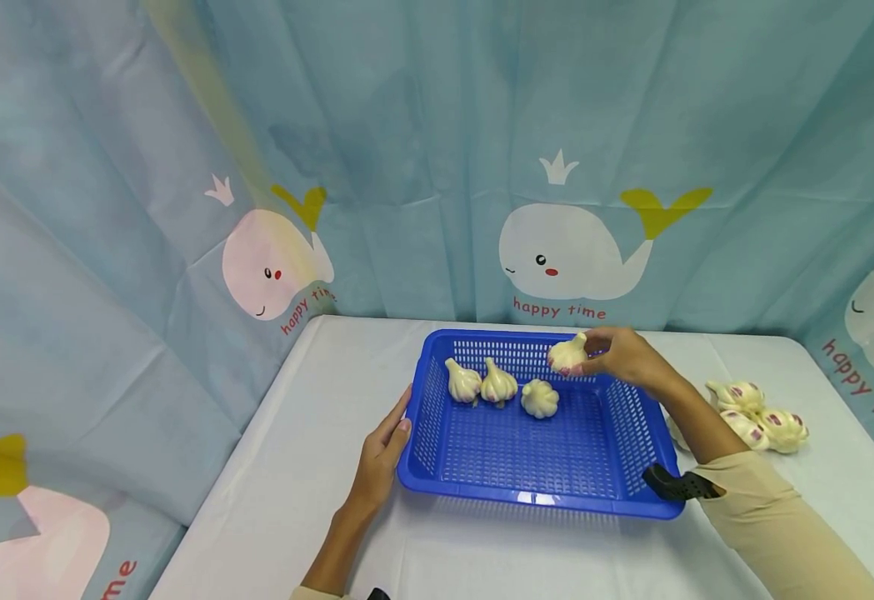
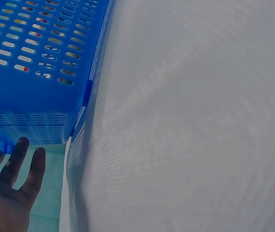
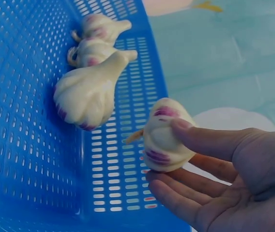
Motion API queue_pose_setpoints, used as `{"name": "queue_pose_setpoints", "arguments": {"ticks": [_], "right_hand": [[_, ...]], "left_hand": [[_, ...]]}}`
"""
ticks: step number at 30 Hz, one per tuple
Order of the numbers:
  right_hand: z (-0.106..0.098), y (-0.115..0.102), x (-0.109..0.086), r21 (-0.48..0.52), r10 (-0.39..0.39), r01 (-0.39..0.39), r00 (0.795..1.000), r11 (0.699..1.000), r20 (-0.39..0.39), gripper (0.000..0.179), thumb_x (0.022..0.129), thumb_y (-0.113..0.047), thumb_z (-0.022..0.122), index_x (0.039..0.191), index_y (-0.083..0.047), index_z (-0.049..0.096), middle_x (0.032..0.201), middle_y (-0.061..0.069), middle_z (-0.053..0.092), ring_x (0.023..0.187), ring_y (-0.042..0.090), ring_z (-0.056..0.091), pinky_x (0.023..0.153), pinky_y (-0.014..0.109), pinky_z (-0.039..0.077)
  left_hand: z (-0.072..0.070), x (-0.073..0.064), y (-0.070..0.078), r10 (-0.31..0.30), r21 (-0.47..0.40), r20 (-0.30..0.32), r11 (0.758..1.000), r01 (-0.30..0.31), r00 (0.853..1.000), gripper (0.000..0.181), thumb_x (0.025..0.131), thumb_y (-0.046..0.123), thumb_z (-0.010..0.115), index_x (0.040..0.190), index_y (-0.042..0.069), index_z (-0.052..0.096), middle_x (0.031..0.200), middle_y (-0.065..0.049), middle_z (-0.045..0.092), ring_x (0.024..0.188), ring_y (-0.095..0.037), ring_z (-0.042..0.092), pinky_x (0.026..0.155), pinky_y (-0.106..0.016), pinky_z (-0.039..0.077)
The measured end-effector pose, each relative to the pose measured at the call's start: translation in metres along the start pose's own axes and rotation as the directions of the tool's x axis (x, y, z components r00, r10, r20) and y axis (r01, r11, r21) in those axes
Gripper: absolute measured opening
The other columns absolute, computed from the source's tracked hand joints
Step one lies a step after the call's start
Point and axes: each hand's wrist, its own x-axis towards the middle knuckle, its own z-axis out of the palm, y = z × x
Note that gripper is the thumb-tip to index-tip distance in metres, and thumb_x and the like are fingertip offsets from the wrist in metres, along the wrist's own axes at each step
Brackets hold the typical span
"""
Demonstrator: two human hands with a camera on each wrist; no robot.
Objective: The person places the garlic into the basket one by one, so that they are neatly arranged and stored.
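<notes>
My right hand [image 1: 622,358] pinches a white garlic bulb [image 1: 567,356] with purple marks between thumb and fingers, over the back right of a blue plastic basket [image 1: 534,498]. In the right wrist view, the held garlic bulb [image 3: 165,137] is near the basket's slotted wall [image 3: 109,179]. Three other garlic bulbs sit in the basket: one at the left [image 1: 463,382], one beside it [image 1: 498,383], and one nearer the middle [image 1: 540,399]. My left hand [image 1: 378,465] holds the basket's left rim; in the left wrist view, its fingers [image 2: 15,162] reach toward the rim.
Several more garlic bulbs [image 1: 781,431] lie in a cluster right of the basket, partly hidden by my right forearm. The white tablecloth [image 1: 317,400] surrounds the basket. Behind the table hangs a blue curtain [image 1: 422,167] printed with whales.
</notes>
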Motion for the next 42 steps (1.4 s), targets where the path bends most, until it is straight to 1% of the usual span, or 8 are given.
{"name": "queue_pose_setpoints", "arguments": {"ticks": [5,11,15,21,28,32,38,42], "right_hand": [[0.001,0.000,0.000,-0.013,0.032,-0.032,0.999,0.999,0.019,0.072,0.091,-0.024,0.084,0.146,0.010,0.054,0.142,0.033,0.061,0.135,0.054,0.054,0.112,0.069,0.047],[0.002,0.000,-0.001,-0.036,0.030,-0.028,0.999,0.999,0.034,0.073,0.088,-0.018,0.086,0.145,0.013,0.053,0.137,0.035,0.063,0.127,0.053,0.060,0.107,0.066,0.053],[0.003,0.001,-0.001,-0.051,0.034,-0.031,0.998,0.998,0.045,0.073,0.088,-0.016,0.086,0.145,0.014,0.052,0.135,0.035,0.064,0.124,0.052,0.062,0.105,0.065,0.055],[0.006,0.004,0.000,-0.063,0.024,-0.021,0.998,0.998,0.053,0.069,0.086,-0.012,0.086,0.141,0.015,0.056,0.132,0.034,0.066,0.121,0.050,0.064,0.104,0.062,0.056],[0.009,0.007,0.003,-0.093,-0.015,0.021,0.998,0.995,0.062,0.066,0.081,-0.009,0.089,0.134,0.017,0.060,0.121,0.033,0.071,0.113,0.048,0.069,0.093,0.054,0.062],[0.011,0.006,0.004,-0.119,-0.006,0.014,0.997,0.993,0.072,0.064,0.080,-0.006,0.089,0.132,0.018,0.060,0.117,0.033,0.072,0.109,0.047,0.070,0.091,0.054,0.063],[0.015,0.005,0.005,-0.115,0.030,-0.019,0.995,0.993,0.091,0.062,0.079,-0.004,0.089,0.130,0.017,0.061,0.117,0.033,0.072,0.108,0.046,0.071,0.091,0.053,0.063],[0.018,0.005,0.006,-0.161,0.030,-0.014,0.995,0.987,0.095,0.061,0.078,-0.004,0.089,0.129,0.016,0.062,0.114,0.032,0.073,0.105,0.044,0.072,0.091,0.055,0.063]], "left_hand": [[0.001,0.000,-0.001,0.000,-0.002,0.002,1.000,0.000,1.000,0.052,0.116,0.026,0.041,0.167,0.020,0.035,0.172,0.001,0.033,0.160,-0.019,0.029,0.123,-0.016,0.026],[0.001,0.000,0.000,-0.005,0.010,-0.006,1.000,0.005,1.000,0.052,0.116,0.027,0.041,0.167,0.022,0.036,0.172,0.003,0.034,0.160,-0.018,0.029,0.123,-0.016,0.026],[0.000,0.000,0.000,-0.002,0.011,-0.004,1.000,0.002,1.000,0.052,0.116,0.027,0.041,0.167,0.022,0.036,0.172,0.003,0.034,0.160,-0.017,0.029,0.124,-0.017,0.027],[0.000,0.000,-0.002,0.006,0.016,-0.002,1.000,-0.006,1.000,0.052,0.116,0.026,0.041,0.167,0.021,0.035,0.172,0.001,0.033,0.160,-0.019,0.029,0.123,-0.016,0.026],[0.001,-0.001,-0.001,-0.001,0.015,-0.004,1.000,0.001,1.000,0.052,0.116,0.027,0.041,0.167,0.021,0.035,0.172,0.002,0.034,0.160,-0.018,0.030,0.123,-0.016,0.026],[0.001,-0.001,0.000,-0.007,0.014,-0.007,1.000,0.007,1.000,0.051,0.116,0.027,0.042,0.166,0.021,0.037,0.171,0.002,0.035,0.160,-0.017,0.030,0.124,-0.016,0.026],[0.001,-0.001,0.000,-0.002,0.008,-0.006,1.000,0.002,1.000,0.051,0.116,0.027,0.042,0.166,0.021,0.037,0.172,0.001,0.035,0.160,-0.017,0.030,0.124,-0.016,0.026],[0.001,-0.001,0.000,0.003,0.003,-0.008,1.000,-0.003,1.000,0.051,0.116,0.026,0.042,0.166,0.020,0.037,0.171,0.001,0.036,0.159,-0.017,0.030,0.124,-0.016,0.027]]}}
